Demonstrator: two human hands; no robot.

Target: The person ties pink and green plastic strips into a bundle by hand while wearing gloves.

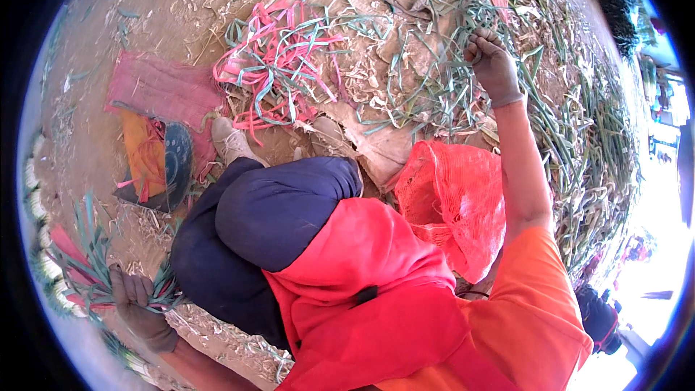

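My left hand (139, 310), at the lower left and covered in what looks like a thin grey glove, is closed on a bunch of flat green strips (90, 264). The strips fan out on both sides of the fingers, with some pink pieces among them. Out at the upper right, my right hand (496, 66) has its fingers curled in. It is over a loose tangle of green strips (445, 76) spread on the ground. Whatever lies within those fingers, if anything, is too small to make out.
Pink and green strips (279, 65) lie heaped ahead of my feet. Long green-leaved stalks (579, 145) pile up along the right. A red mesh sack (463, 203) rests against my right side. Left are a dark container (177, 166), a pink cloth (156, 87) and white-ended bundles (47, 264).
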